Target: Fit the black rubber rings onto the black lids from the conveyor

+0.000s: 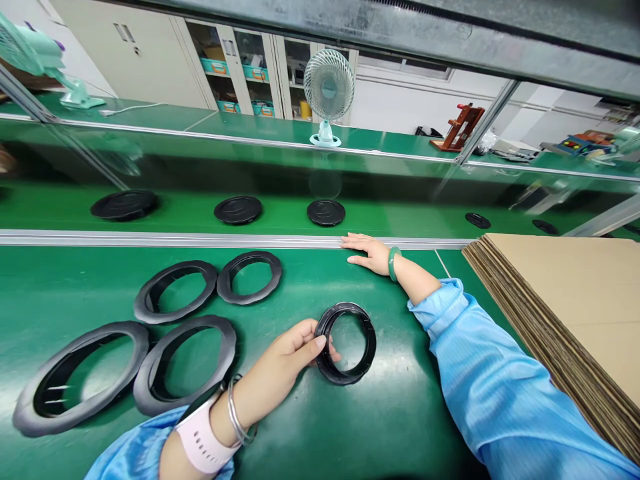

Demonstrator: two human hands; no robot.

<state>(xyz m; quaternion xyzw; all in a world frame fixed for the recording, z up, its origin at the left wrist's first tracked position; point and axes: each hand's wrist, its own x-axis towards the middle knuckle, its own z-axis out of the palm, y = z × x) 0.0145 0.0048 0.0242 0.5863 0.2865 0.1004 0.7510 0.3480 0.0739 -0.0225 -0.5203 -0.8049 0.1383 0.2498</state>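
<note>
Single head-worn view, facing forward and down, left hand (293,350) and right hand (371,255) at close range; green worktable (305,427) just below, conveyor belt (185,217) beyond, cabinets (145,70) farther back at the top

Left hand (295,350) pinching black ring (371,343) at its left rim; can't tell if ring touches green table (400,413). Right hand (374,256) fingers extended at metal rail (200,240), contact unclear. Four dark rings (229,347) left on table. Beyond rail: black discs (326,213) on green belt (185,217). Cardboard stack (575,280) right. Fan (329,87) far centre.
</note>
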